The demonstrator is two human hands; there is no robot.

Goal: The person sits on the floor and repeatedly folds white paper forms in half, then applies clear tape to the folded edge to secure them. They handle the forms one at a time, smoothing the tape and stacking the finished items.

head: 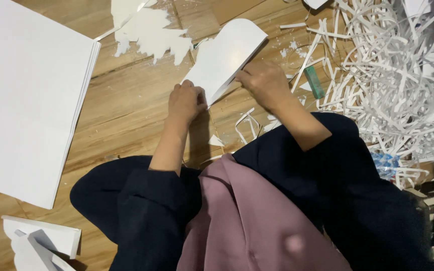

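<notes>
Paper first: folded white sheet [225, 56] with a rounded top lies on the wooden floor [131, 105]. Left hand [185, 102] curls its fingers shut on the lower corner, right hand [262, 82] presses the edge, likely to keep it flat. Green eraser-like block [314, 82] and shredded strips [398, 85] sit right, paper stack [26, 95] left.

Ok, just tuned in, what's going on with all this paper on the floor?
A person sits on a wooden floor, holding a folded white sheet with a rounded top in both hands: the left hand grips its lower corner, the right hand its right edge. A stack of white sheets lies to the left, a heap of white paper strips to the right, with a small green object beside it.
</notes>
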